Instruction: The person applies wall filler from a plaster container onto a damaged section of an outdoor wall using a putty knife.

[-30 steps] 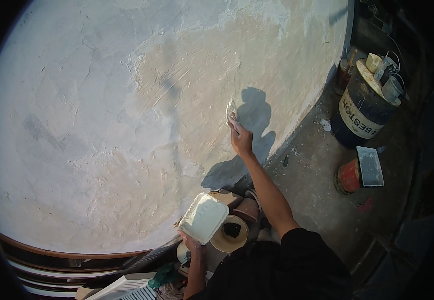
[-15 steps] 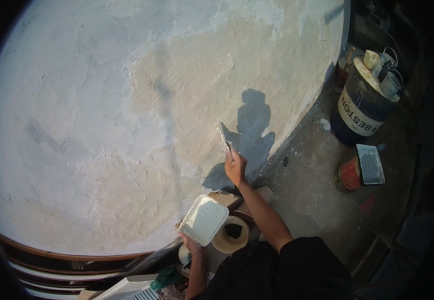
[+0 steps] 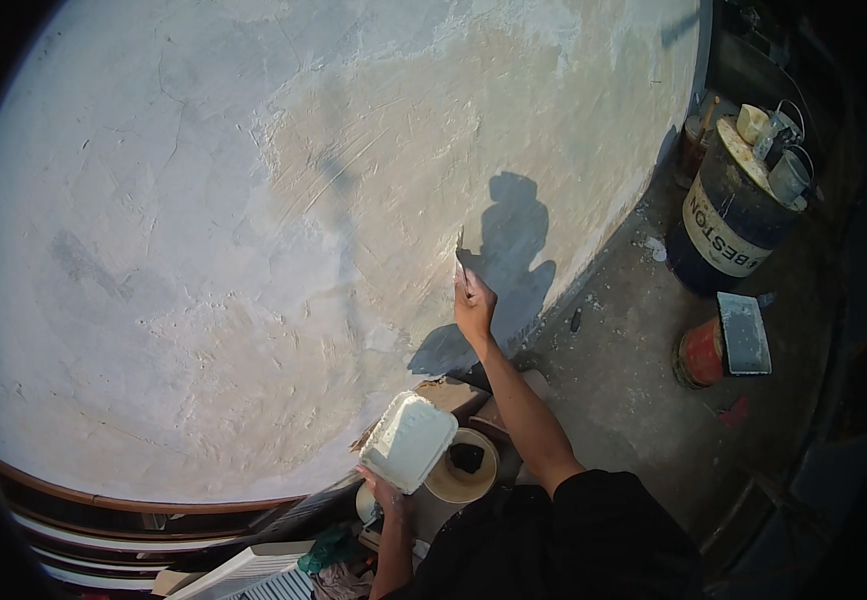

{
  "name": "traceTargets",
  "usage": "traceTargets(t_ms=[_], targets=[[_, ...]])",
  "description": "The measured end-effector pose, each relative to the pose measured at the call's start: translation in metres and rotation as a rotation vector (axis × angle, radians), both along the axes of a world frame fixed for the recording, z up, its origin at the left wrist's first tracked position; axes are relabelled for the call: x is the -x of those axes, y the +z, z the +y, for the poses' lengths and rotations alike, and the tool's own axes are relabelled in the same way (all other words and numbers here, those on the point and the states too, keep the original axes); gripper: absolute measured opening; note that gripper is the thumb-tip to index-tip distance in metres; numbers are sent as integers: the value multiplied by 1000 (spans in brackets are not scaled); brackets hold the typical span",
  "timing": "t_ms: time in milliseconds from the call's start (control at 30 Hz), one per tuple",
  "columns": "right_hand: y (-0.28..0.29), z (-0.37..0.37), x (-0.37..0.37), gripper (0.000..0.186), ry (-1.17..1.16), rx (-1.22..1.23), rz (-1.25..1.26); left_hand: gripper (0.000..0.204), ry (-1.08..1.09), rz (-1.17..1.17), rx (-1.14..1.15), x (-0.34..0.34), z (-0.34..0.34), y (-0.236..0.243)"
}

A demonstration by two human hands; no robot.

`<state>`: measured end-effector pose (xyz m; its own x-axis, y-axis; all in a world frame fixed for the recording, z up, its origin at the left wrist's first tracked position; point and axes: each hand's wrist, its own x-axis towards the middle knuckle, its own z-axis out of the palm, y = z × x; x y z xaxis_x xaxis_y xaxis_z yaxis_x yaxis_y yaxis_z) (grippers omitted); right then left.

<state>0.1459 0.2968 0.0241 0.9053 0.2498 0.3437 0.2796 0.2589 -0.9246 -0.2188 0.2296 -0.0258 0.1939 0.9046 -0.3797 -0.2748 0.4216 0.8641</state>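
Note:
My right hand [image 3: 474, 305] grips a flat scraper [image 3: 460, 252] coated in pale plaster, its blade held at the patchy, cream-and-white plastered wall [image 3: 204, 200], just left of my shadow. Lower down, my left hand [image 3: 384, 485] holds a white rectangular tray [image 3: 409, 440] with white paste in it, its fingers partly hidden at the tray's near corner.
At right, a dark drum [image 3: 704, 230] carries small cans and a scoop. A red can [image 3: 699, 355] with a grey tray [image 3: 746, 335] stands on the concrete floor [image 3: 614, 420]. A cream bucket [image 3: 444, 482], pots, boards and a white slatted panel [image 3: 264, 575] crowd the wall's foot.
My right hand with the scraper moved down and slightly left, then has come part-way back up. My left hand and tray have shifted only slightly.

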Motion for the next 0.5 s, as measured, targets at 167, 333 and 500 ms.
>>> traceTargets(t_ms=[167, 333, 500], targets=[[0, 9, 39, 22, 67, -60, -81, 68, -10, -36, -31, 11, 5, -20], [-2, -4, 62, 22, 134, -55, -346, 67, 19, -49, -7, 2, -1, -4], [8, -27, 45, 15, -7, 86, -229, 68, 17, -110, -5, 3, -3, 4]])
